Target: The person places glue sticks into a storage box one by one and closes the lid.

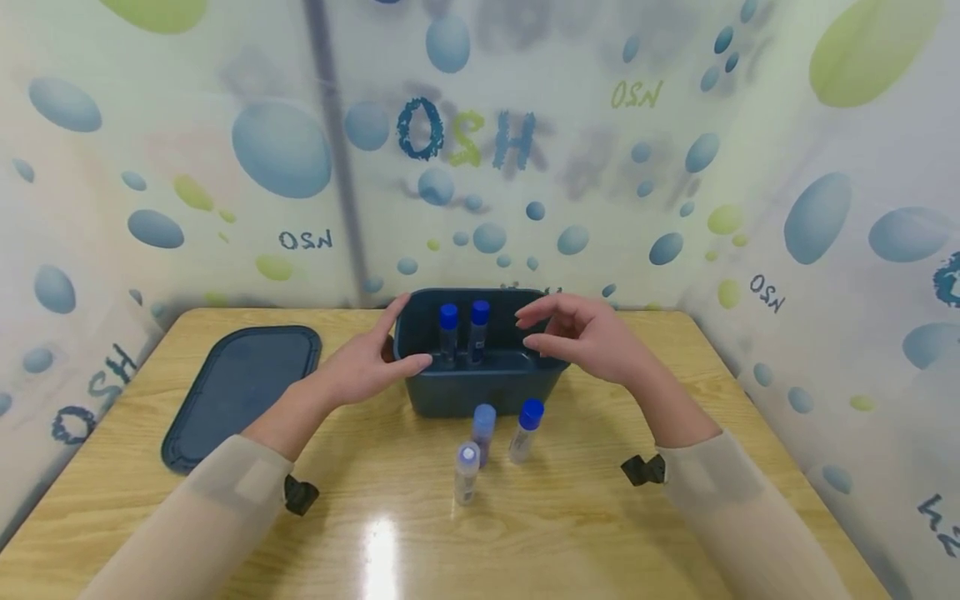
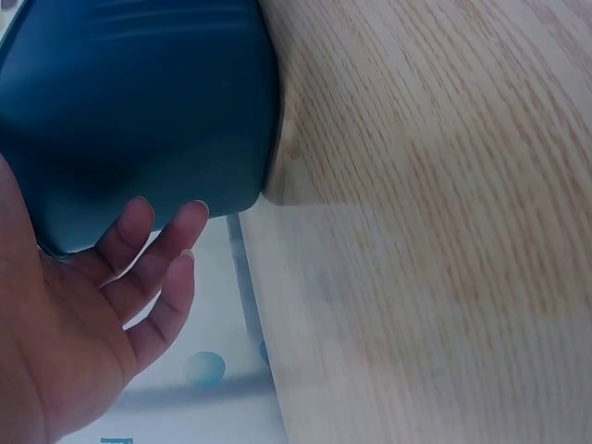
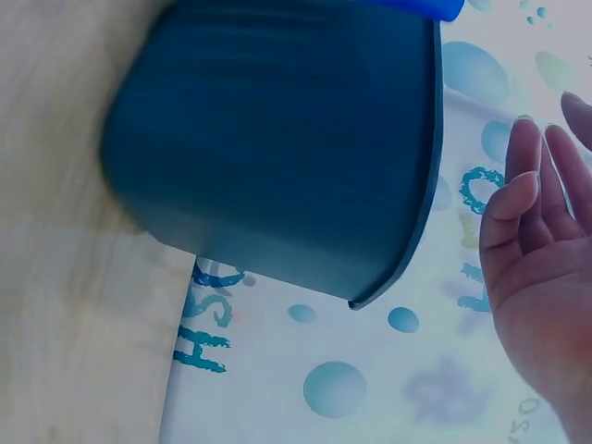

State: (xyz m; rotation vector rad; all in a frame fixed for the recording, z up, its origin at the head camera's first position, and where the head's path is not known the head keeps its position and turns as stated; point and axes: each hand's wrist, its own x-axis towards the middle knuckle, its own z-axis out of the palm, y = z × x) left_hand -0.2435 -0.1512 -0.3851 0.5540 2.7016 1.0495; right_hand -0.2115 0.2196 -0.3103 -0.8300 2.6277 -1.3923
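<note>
A dark blue plastic bin (image 1: 480, 393) stands on the table. Inside it, two tubes with blue caps (image 1: 448, 317) stand upright near the left end. My left hand (image 1: 360, 362) holds the bin's left end, index finger along the rim and thumb over the front corner. Its other fingers (image 2: 148, 268) bend loosely by the outer wall in the left wrist view. Over the bin's right end hovers my right hand (image 1: 581, 337), fingers and thumb apart and nothing between them. In front stand a clear tube with a blue cap (image 1: 525, 433), a light-blue-capped tube (image 1: 483, 429) and a pale-topped tube (image 1: 467, 475).
A flat dark blue lid (image 1: 243, 392) lies on the wooden table (image 1: 360, 517) to the left. Behind the table hangs a white curtain (image 1: 600, 183) with blue and green spots, and it also closes off both sides.
</note>
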